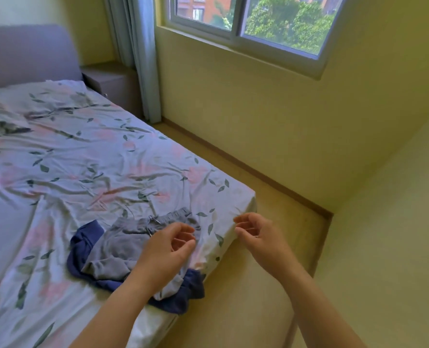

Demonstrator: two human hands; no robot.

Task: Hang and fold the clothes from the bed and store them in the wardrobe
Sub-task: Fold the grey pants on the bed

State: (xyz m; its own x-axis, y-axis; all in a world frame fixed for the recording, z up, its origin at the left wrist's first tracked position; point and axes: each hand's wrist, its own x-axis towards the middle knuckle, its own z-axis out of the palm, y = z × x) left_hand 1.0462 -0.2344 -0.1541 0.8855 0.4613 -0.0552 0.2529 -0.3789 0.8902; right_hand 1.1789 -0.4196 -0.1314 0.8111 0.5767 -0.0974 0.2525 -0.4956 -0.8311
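Lying crumpled near the corner of the bed (pixel 83 159), grey shorts (pixel 115 247) were seen spread over a navy garment (pixel 83 242). The left hand (pixel 165 249) was held over the shorts' right edge, fingers loosely curled and nothing gripped. The right hand (pixel 258 237) was held apart from the clothes, beside the bed's corner and likewise loosely curled and empty.

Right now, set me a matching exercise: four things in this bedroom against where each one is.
Things:
1. grey shorts
2. navy garment
3. curtain
4. right hand

Places:
A. beside the window
B. off the bed, past its corner
C. beneath another garment
D. lying on top of another garment

Pairs: 1-D, 2-C, 3-A, 4-B.
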